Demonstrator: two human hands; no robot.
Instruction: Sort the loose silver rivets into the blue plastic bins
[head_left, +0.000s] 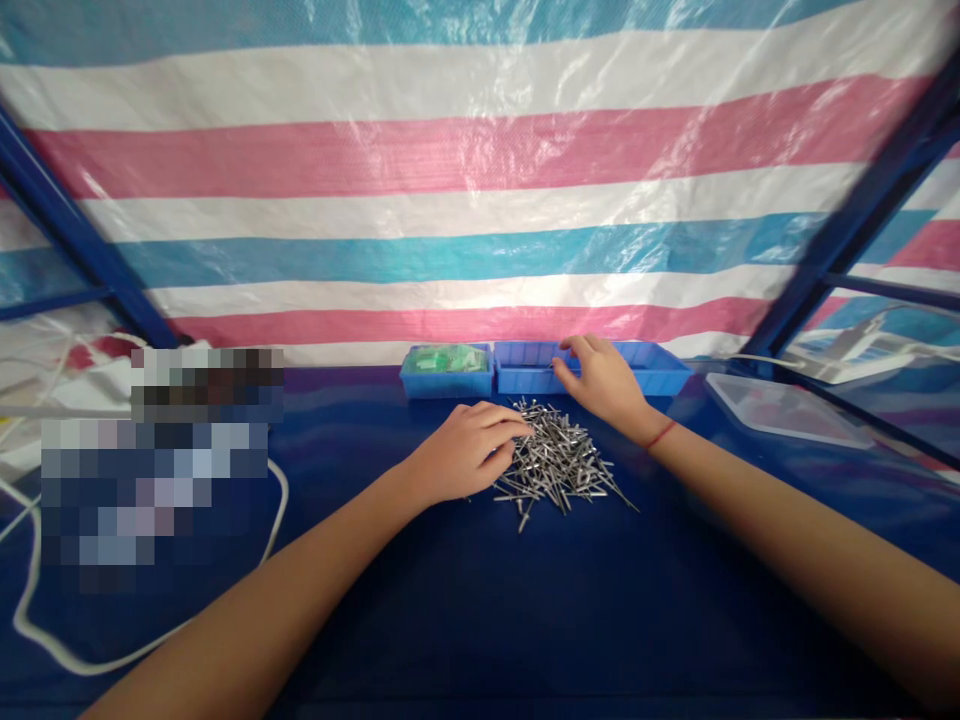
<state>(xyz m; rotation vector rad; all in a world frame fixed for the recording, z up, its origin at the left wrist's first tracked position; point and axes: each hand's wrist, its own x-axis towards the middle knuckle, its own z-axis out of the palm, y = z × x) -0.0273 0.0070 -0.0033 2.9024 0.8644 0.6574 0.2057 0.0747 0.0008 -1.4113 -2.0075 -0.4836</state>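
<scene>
Rivets, thin grey metal pins heaped (553,462), look light and slippery; my left hand (465,450) curls over them, right hand (604,380) pinching one.

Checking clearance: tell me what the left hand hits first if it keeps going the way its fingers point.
The left hand points right, its fingertips already at the edge of the pile of metal pins, so it would meet those first.

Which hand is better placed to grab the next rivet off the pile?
Left. The left hand rests with its fingertips at the edge of the pile of rivets. The right hand is up at the blue tray, beyond the pile.
</scene>
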